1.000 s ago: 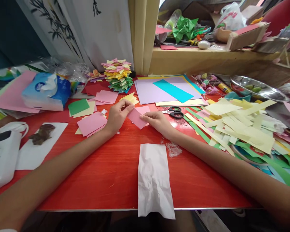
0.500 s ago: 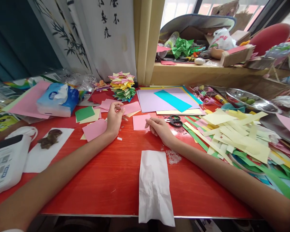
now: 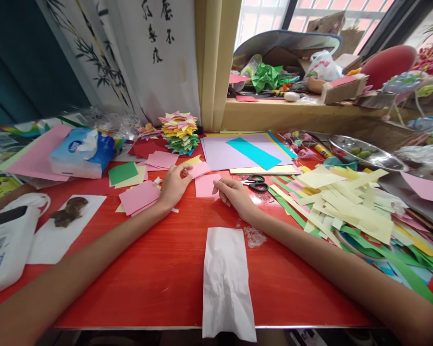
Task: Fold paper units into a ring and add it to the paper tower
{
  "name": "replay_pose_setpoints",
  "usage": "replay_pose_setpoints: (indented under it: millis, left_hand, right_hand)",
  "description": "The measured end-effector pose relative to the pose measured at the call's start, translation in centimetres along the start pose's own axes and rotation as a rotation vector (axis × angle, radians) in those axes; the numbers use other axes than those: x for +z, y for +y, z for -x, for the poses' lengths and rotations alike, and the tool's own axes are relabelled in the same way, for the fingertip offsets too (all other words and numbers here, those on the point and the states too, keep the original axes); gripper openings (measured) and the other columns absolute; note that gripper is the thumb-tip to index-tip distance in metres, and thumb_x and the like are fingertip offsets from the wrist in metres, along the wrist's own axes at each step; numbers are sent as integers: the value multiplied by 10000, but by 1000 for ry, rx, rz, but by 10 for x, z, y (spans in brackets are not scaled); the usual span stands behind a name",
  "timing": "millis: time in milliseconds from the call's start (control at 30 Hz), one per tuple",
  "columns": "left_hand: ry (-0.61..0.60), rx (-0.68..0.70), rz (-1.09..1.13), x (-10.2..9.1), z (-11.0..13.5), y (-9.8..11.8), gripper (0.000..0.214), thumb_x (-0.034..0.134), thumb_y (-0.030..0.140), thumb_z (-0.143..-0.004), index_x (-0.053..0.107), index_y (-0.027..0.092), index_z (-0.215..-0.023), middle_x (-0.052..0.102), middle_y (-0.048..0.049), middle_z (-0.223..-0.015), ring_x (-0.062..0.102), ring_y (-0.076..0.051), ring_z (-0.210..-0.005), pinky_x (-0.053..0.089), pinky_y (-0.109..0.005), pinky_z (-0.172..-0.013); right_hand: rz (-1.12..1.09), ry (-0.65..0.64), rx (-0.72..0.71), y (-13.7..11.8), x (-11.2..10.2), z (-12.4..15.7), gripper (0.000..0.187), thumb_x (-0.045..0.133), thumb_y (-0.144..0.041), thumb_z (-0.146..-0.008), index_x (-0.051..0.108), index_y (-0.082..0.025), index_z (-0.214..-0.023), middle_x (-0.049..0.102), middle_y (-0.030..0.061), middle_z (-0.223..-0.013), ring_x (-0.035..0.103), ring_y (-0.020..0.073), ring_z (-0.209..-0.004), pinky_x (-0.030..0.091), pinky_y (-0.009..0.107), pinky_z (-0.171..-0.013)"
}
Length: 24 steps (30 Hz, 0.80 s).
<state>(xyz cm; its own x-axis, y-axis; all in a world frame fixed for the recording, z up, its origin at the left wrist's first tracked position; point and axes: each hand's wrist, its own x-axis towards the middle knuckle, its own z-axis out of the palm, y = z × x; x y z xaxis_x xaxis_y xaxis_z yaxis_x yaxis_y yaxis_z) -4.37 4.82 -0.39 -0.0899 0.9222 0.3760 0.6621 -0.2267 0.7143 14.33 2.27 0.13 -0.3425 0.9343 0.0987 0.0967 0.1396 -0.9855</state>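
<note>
My left hand point(image 3: 173, 183) lies on the red table point(image 3: 158, 269), thumb and forefinger pinched on the edge of a small pink paper piece point(image 3: 201, 169). Just to its right, my right hand point(image 3: 235, 194) rests with fingers curled, the tips on the right edge of a pink paper square point(image 3: 204, 185) that lies flat between the two hands. A stack of pink squares point(image 3: 139, 196) sits by my left wrist. Black-handled scissors point(image 3: 255, 183) lie just beyond my right hand.
A white crumpled paper point(image 3: 226, 283) hangs over the near table edge. Yellow and green strips point(image 3: 349, 206) pile up at the right, beside a metal bowl point(image 3: 367, 153). Purple sheets with a teal strip point(image 3: 254, 153), a stack of folded pieces point(image 3: 178, 132) and a tissue pack point(image 3: 81, 151) lie behind.
A second ago both hands held the pink square up together. It now lies flat on the table, and my left hand has taken hold of another pink piece behind it.
</note>
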Motion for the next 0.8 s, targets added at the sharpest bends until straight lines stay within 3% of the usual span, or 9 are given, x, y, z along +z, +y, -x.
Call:
replay_pose_setpoints:
  millis: [133, 300, 400, 467, 567, 667, 800]
  left_hand:
    - [122, -27, -2, -1, 1, 3, 124, 527, 237, -761, 577, 202, -869, 531, -24, -886, 522, -140, -773, 413, -295, -780]
    - [17, 112, -83, -4, 8, 15, 159, 435, 277, -824, 516, 195, -714, 555, 5, -725, 513, -140, -680, 399, -284, -682]
    - [72, 215, -160, -3, 13, 18, 99, 453, 233, -807, 543, 202, -832, 531, -30, -935, 524, -141, -732, 424, -291, -716]
    - [105, 262, -217, -2, 14, 17, 198, 502, 198, -767, 535, 214, -961, 471, -60, -1088, 524, -180, -893, 429, -315, -806]
    - [93, 310, -316, 2, 13, 11, 349, 544, 137, -711, 501, 207, -1050, 425, -93, -1139, 418, -257, -1108, 376, -377, -936]
    - [94, 249, -326, 4, 8, 2, 338, 513, 107, -725, 484, 190, -1052, 417, -109, -1100, 405, -269, -1116, 363, -407, -951]
    - [111, 127, -225, 3, 2, -4, 157, 485, 146, -774, 511, 199, -919, 419, -77, -1024, 456, -231, -1060, 380, -391, -929]
  right_hand:
    - [7, 0, -5, -1, 0, 0, 347, 451, -439, -834, 544, -159, -651, 378, -65, -426, 326, 54, -382, 254, 191, -395]
    - [27, 3, 3, -2, 1, 0, 345, 451, -437, -832, 543, -161, -646, 377, -65, -420, 325, 54, -381, 257, 191, -397]
    - [44, -1, -5, -2, 1, 0, 351, 446, -439, -833, 547, -159, -647, 381, -64, -425, 333, 54, -385, 263, 190, -401]
    - [69, -6, -10, -2, 1, 1, 355, 442, -437, -836, 551, -158, -647, 382, -64, -426, 337, 54, -385, 265, 190, -404]
    - [85, -12, -12, -2, 1, 1, 349, 440, -429, -839, 552, -158, -650, 387, -63, -427, 344, 55, -389, 269, 189, -409]
    - [74, -11, -7, -3, 1, 2, 341, 439, -422, -839, 547, -159, -652, 383, -65, -428, 342, 56, -389, 267, 191, -409]
    - [75, -10, 0, -4, 2, 2, 342, 437, -425, -838, 544, -160, -649, 385, -65, -428, 343, 58, -388, 264, 193, -408]
